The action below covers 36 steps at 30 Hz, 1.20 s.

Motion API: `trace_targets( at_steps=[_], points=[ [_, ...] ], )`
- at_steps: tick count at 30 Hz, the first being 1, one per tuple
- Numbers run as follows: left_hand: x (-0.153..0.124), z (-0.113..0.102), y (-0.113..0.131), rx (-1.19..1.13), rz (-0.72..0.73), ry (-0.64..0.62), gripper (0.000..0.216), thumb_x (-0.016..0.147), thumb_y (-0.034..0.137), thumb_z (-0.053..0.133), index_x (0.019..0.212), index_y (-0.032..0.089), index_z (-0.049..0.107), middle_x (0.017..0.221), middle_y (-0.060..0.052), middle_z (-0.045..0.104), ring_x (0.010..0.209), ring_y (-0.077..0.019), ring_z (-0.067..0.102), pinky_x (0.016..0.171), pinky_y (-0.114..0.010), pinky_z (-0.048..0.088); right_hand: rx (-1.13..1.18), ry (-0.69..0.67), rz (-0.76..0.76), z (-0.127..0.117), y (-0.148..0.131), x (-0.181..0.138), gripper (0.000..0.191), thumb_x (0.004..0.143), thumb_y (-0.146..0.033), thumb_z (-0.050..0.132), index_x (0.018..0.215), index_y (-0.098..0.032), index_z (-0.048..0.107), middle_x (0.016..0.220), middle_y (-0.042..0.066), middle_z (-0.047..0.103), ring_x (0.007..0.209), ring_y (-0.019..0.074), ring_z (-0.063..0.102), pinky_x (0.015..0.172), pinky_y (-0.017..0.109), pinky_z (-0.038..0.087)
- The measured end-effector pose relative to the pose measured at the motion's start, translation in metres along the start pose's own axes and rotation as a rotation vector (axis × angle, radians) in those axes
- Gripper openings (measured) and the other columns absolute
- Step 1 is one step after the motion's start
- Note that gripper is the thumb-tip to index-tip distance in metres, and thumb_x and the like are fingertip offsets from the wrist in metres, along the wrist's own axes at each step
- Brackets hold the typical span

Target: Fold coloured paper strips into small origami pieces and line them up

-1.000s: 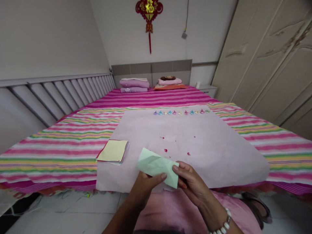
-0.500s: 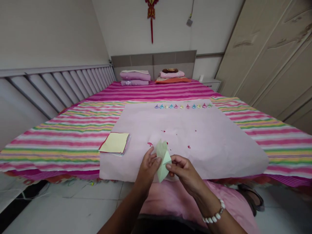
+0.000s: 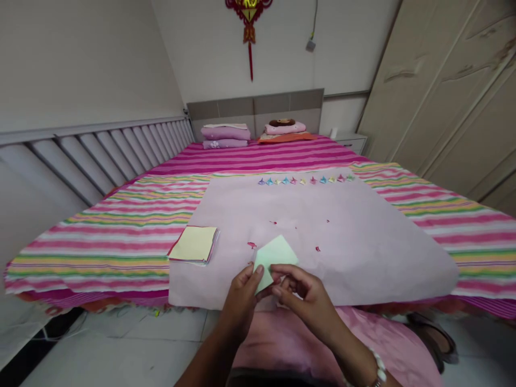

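Observation:
A folded sheet of pale green paper [image 3: 278, 253] is held over the near edge of the large pale sheet [image 3: 371, 258] on the bed. My left hand [image 3: 242, 294] grips its lower left side, thumb on top and fingers beneath. My right hand [image 3: 300, 290] has its fingers curled at the lower right edge, index finger lying along the paper; the fingertips partly hide one another. To the left lies a stack of square paper [image 3: 194, 244], pale yellow on top with a red edge showing.
Several small folded paper pieces [image 3: 303, 181] in mixed colours form a row along the sheet's far edge. Small red marks or scraps [image 3: 252, 245] dot its middle. Striped bedding [image 3: 108, 231] surrounds it; folded purple bedding [image 3: 226, 134] lies by the headboard [image 3: 288, 100].
The green paper has turned from a narrow, pointed edge-on shape to a broader flat face. My right hand's fingers have shifted along its edge. The whole view has tilted slightly upward.

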<state>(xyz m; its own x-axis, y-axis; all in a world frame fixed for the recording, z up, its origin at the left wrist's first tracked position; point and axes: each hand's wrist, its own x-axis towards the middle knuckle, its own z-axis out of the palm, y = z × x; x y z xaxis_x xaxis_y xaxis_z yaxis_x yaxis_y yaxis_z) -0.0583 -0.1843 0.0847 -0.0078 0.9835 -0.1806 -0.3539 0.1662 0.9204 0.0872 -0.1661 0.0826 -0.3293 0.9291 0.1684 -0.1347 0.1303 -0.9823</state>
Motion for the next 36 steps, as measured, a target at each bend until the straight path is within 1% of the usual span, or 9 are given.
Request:
trace_targets(
  at_steps=[4,6,10,13,16,19,24,31,36],
  points=[
    [0.001,-0.010,0.011,0.081,-0.041,-0.015,0.033,0.082,0.045,0.061,0.091,0.013,0.067,0.073,-0.004,0.066,0.063,-0.0110,0.059,0.057,-0.019,0.044,-0.093,0.382,-0.109,-0.019,-0.001,0.006,0.035,0.072,-0.036,0.074,0.103,-0.021,0.067,0.092,0.006,0.065,0.072,0.0158,0.054,0.065,0.029,0.045],
    [0.000,-0.013,0.018,0.200,-0.019,-0.095,0.033,0.084,0.044,0.059,0.081,0.012,0.066,0.059,-0.001,0.060,0.054,-0.0088,0.054,0.051,-0.018,0.039,-0.018,0.426,-0.035,-0.026,-0.004,0.011,0.045,0.066,-0.040,0.078,0.106,-0.021,0.066,0.098,0.007,0.066,0.081,0.0190,0.058,0.067,0.030,0.047],
    [0.000,-0.012,0.032,0.347,-0.010,-0.279,0.032,0.082,0.042,0.061,0.086,0.011,0.068,0.063,0.000,0.058,0.050,-0.0076,0.052,0.051,-0.020,0.041,0.256,0.230,0.219,-0.028,-0.007,0.015,0.058,0.059,-0.039,0.083,0.110,-0.019,0.066,0.087,0.006,0.070,0.073,0.0192,0.063,0.065,0.030,0.050],
    [0.002,-0.013,0.038,0.297,-0.006,-0.245,0.042,0.081,0.043,0.063,0.112,0.015,0.063,0.077,-0.003,0.064,0.057,-0.0108,0.060,0.055,-0.022,0.045,0.344,0.207,0.279,-0.024,-0.005,0.013,0.061,0.055,-0.033,0.087,0.110,-0.019,0.065,0.078,0.003,0.070,0.065,0.0171,0.063,0.061,0.028,0.049],
    [0.003,-0.016,0.039,0.189,0.031,-0.192,0.056,0.073,0.040,0.072,0.122,0.018,0.056,0.088,-0.006,0.067,0.072,-0.0163,0.066,0.060,-0.023,0.048,0.382,0.285,0.239,-0.021,-0.001,0.012,0.059,0.054,-0.030,0.087,0.109,-0.020,0.065,0.087,0.003,0.071,0.072,0.0175,0.064,0.064,0.027,0.049],
    [0.004,-0.019,0.033,0.158,0.046,-0.158,0.056,0.066,0.034,0.079,0.116,0.017,0.060,0.091,-0.007,0.068,0.079,-0.0175,0.065,0.063,-0.023,0.048,0.393,0.322,0.224,-0.018,0.001,0.012,0.059,0.053,-0.029,0.088,0.107,-0.021,0.066,0.091,0.004,0.072,0.075,0.0187,0.064,0.065,0.028,0.050],
    [0.007,-0.019,0.021,0.130,0.045,-0.016,0.035,0.082,0.042,0.062,0.102,0.014,0.067,0.079,-0.005,0.066,0.070,-0.0127,0.056,0.064,-0.023,0.046,0.395,0.228,0.298,-0.010,0.003,0.008,0.049,0.055,-0.032,0.087,0.099,-0.020,0.070,0.086,0.004,0.072,0.068,0.0172,0.063,0.060,0.026,0.048],
    [0.004,-0.023,0.031,0.312,0.097,-0.055,0.026,0.074,0.036,0.072,0.084,0.012,0.070,0.065,0.000,0.060,0.060,-0.0097,0.048,0.056,-0.019,0.038,0.333,0.107,0.288,-0.020,-0.007,0.007,0.042,0.057,-0.033,0.086,0.093,-0.019,0.072,0.077,0.002,0.070,0.065,0.0140,0.061,0.059,0.024,0.045],
    [0.008,-0.017,0.031,0.131,0.044,-0.033,0.049,0.063,0.029,0.081,0.107,0.014,0.066,0.083,-0.005,0.070,0.073,-0.0152,0.060,0.069,-0.025,0.046,0.301,-0.004,0.354,-0.013,-0.011,0.006,0.029,0.057,-0.036,0.085,0.070,-0.015,0.071,0.059,0.000,0.066,0.050,0.0104,0.054,0.050,0.023,0.040]
  ],
)
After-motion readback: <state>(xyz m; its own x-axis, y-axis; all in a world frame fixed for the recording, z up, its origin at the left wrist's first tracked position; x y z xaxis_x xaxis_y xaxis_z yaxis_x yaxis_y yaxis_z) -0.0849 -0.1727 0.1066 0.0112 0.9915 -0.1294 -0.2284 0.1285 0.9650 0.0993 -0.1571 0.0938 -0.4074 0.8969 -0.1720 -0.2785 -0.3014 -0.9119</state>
